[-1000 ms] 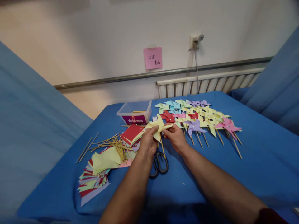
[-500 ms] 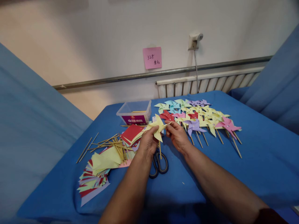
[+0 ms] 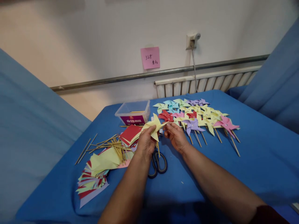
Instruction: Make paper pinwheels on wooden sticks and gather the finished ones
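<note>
Head view: left hand [image 3: 146, 140] grips the yellow folded-paper pinwheel [image 3: 154, 127]; right hand [image 3: 175, 136], beside it, has shifted from blade tip to hub, pinching there.

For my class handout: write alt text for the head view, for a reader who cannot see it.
Two hands, left hand and right hand, hold a yellow paper pinwheel above scissors on a blue table, with finished pinwheels to the right.

Scissors [image 3: 158, 162] before box [image 3: 134, 112]; sticks [image 3: 109, 144] left, pinwheels [image 3: 198, 116] right.
</note>
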The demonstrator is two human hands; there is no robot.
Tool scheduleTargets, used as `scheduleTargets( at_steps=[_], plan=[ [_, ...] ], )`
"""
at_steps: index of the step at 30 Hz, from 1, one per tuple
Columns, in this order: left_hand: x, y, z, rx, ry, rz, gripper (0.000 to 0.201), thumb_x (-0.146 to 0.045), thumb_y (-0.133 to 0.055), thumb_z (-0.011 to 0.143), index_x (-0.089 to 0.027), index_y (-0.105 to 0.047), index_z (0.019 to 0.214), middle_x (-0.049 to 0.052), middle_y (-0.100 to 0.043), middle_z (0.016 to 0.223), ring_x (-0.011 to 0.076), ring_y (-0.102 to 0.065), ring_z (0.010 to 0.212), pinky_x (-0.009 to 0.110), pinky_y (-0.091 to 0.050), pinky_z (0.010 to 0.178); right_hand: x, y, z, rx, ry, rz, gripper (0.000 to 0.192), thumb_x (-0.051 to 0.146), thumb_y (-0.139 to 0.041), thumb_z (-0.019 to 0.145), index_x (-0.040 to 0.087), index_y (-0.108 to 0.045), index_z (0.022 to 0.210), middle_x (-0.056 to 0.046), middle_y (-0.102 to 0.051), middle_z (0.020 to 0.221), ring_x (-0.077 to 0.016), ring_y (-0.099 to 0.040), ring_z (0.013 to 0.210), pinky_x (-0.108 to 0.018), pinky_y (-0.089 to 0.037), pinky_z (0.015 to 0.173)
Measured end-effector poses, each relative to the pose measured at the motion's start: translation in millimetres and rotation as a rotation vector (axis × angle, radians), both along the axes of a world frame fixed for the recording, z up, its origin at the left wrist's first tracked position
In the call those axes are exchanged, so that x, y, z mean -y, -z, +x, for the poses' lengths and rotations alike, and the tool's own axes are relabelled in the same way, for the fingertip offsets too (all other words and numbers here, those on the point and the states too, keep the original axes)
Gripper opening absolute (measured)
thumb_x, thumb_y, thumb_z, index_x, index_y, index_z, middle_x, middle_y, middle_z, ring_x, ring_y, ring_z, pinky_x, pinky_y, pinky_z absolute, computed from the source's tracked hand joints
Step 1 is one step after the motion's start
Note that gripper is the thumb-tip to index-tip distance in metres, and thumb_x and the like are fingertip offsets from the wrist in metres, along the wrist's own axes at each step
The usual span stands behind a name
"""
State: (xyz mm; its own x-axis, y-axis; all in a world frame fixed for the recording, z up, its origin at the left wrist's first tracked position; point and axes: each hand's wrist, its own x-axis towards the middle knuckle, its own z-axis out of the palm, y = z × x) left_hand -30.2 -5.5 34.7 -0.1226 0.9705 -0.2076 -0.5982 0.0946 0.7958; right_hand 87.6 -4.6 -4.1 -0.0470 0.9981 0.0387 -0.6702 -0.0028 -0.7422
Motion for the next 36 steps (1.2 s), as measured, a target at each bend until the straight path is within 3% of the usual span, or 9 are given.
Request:
scheduleTargets(
  at_steps=[8, 14, 18, 24, 30, 33, 36],
  plan=[
    [0.2, 1.2, 2.6, -0.041, 0.051, -0.027, 0.019, -0.011, -0.075, 0.061, -0.010, -0.069, 0.079, 0.003, -0.068, 0.064, 0.0114, -0.057, 0.049, 0.023, -0.044, 0.046, -1.9, 0.6, 1.3, 0.022, 0.060, 0.027, 0.025, 0.039, -0.079, 0.069, 0.019, -0.068, 0.079, 0.003, -0.058, 0.066, -0.0064, -0.046, 0.052, -0.022, -0.035, 0.051],
    [-0.4, 2.8, 2.7, 0.003, 0.037, -0.012, 0.023, -0.010, -0.074, 0.062, -0.009, -0.068, 0.084, 0.005, -0.071, 0.071, 0.0131, -0.062, 0.055, 0.023, -0.049, 0.053, -0.5, 3.9, -5.7, 0.072, -0.002, 0.024, 0.039, 0.038, -0.081, 0.064, 0.021, -0.064, 0.094, 0.004, -0.062, 0.068, -0.0096, -0.052, 0.054, -0.023, -0.038, 0.051],
    [-0.3, 5.1, 3.5, 0.032, 0.093, -0.046, 0.024, -0.007, -0.071, 0.063, -0.008, -0.067, 0.087, 0.006, -0.071, 0.074, 0.0137, -0.063, 0.056, 0.024, -0.051, 0.057, 0.3, 6.8, -14.1, 0.169, 0.052, 0.058, 0.042, 0.033, -0.085, 0.056, 0.020, -0.061, 0.088, 0.004, -0.065, 0.070, -0.0107, -0.055, 0.058, -0.023, -0.041, 0.053],
    [0.0, 6.6, 4.4, 0.050, 0.169, -0.127, 0.016, -0.005, -0.065, 0.067, -0.008, -0.066, 0.083, 0.004, -0.069, 0.068, 0.0125, -0.062, 0.055, 0.022, -0.051, 0.054, -2.1, 4.6, -12.3, 0.222, 0.093, 0.070, 0.032, 0.041, -0.081, 0.062, 0.018, -0.062, 0.073, 0.004, -0.060, 0.061, -0.0091, -0.049, 0.052, -0.023, -0.039, 0.051],
    [2.3, 4.5, 3.6, 0.002, 0.249, -0.082, 0.012, -0.012, -0.068, 0.067, -0.008, -0.066, 0.078, 0.005, -0.068, 0.064, 0.0136, -0.060, 0.052, 0.024, -0.050, 0.055, -0.6, 5.4, -8.1, 0.199, 0.061, 0.080, 0.032, 0.046, -0.076, 0.071, 0.018, -0.060, 0.068, 0.005, -0.055, 0.055, -0.0077, -0.045, 0.049, -0.022, -0.036, 0.051],
    [3.9, 3.9, 4.3, -0.051, 0.156, -0.014, 0.024, -0.013, -0.074, 0.062, -0.008, -0.068, 0.085, 0.007, -0.072, 0.075, 0.0157, -0.065, 0.061, 0.026, -0.052, 0.062, -2.3, 6.9, -4.0, 0.214, 0.117, 0.048, 0.034, 0.050, -0.070, 0.076, 0.019, -0.060, 0.069, 0.004, -0.056, 0.058, -0.0080, -0.046, 0.050, -0.023, -0.035, 0.050],
    [4.6, 4.1, 4.5, -0.085, 0.077, 0.015, 0.033, -0.012, -0.078, 0.058, -0.009, -0.069, 0.090, 0.008, -0.074, 0.084, 0.0174, -0.067, 0.070, 0.027, -0.053, 0.069, -2.6, 4.8, 1.7, 0.346, 0.325, 0.051, 0.032, 0.051, -0.061, 0.083, 0.021, -0.066, 0.090, -0.001, -0.064, 0.078, -0.0126, -0.056, 0.064, -0.026, -0.044, 0.058]
  ],
)
